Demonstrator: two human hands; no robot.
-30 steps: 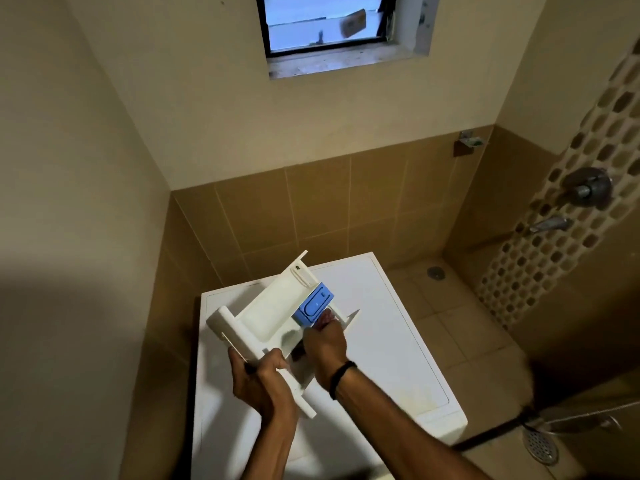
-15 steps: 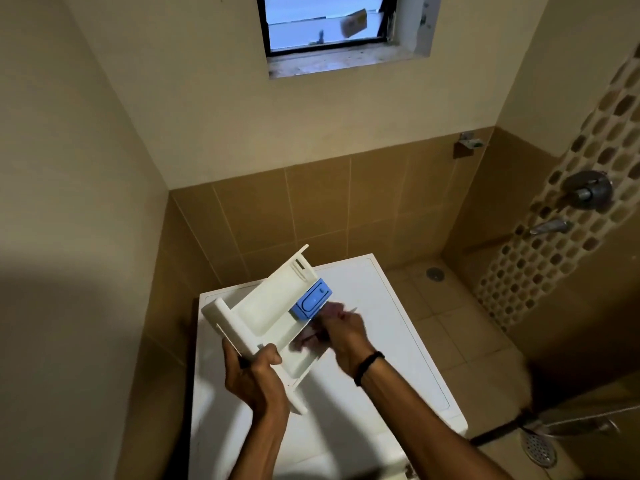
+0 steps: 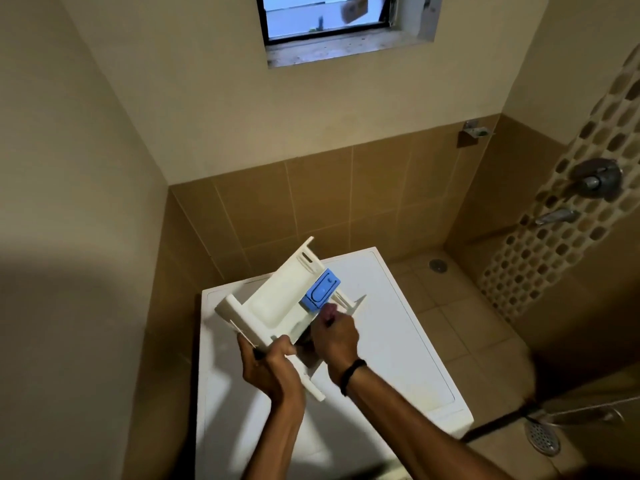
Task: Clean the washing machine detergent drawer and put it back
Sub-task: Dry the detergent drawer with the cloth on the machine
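Note:
The white detergent drawer (image 3: 277, 299) is held tilted in the air above the white washing machine top (image 3: 398, 341). A blue insert (image 3: 320, 289) sits at the drawer's right side. My left hand (image 3: 270, 368) grips the drawer's near front edge from below. My right hand (image 3: 334, 337) is closed in a fist just below the blue insert, pressed into the drawer's right compartment. A small dark tool pokes out of the fist, and most of it is hidden.
The machine stands in a corner, with a beige wall on the left and brown tiles behind. To the right lies the tiled shower floor with a round drain (image 3: 542, 436). A tap (image 3: 557, 216) and a valve (image 3: 597, 180) are on the mosaic wall.
My right hand swung out to the right of the drawer and has come back under the blue insert. My left hand keeps its grip, and the drawer has shifted slightly.

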